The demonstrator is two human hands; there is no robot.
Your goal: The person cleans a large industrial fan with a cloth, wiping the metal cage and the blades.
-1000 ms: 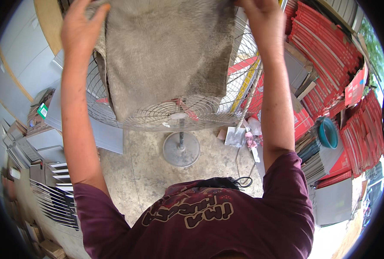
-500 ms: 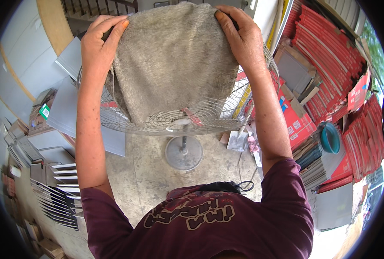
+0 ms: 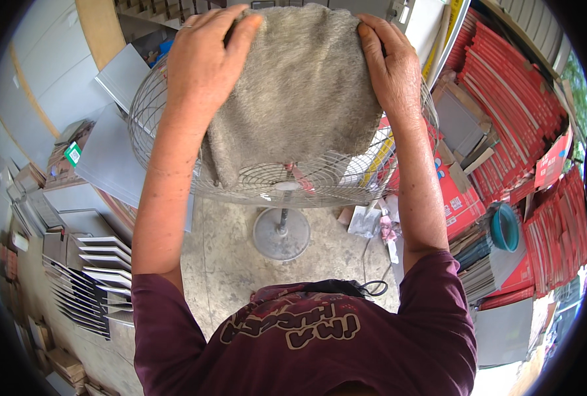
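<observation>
A grey-brown cloth (image 3: pixel 300 86) hangs over the top and front of a large pedestal fan (image 3: pixel 287 187) with a wire cage. My left hand (image 3: pixel 207 56) is closed on the cloth's upper left part, thumb in front. At its upper right edge, my right hand (image 3: pixel 392 63) grips the cloth with the thumb on the near side and the fingers partly hidden behind. Below the cloth's hem, the lower cage wires and the fan's hub show. The fan's round grey base (image 3: pixel 281 233) stands on the concrete floor.
Flat red cartons (image 3: pixel 511 99) are stacked high on the right, with a teal basin (image 3: pixel 504 228) beside them. Large grey panels (image 3: pixel 118 155) lean at the left, above a dark rack (image 3: pixel 79 300) of upright sheets. A cable (image 3: pixel 364 264) runs over the floor.
My left hand has moved right, closer to my right hand. The cloth's left edge has shifted right with it, uncovering more of the cage's left side. My right hand has shifted slightly right.
</observation>
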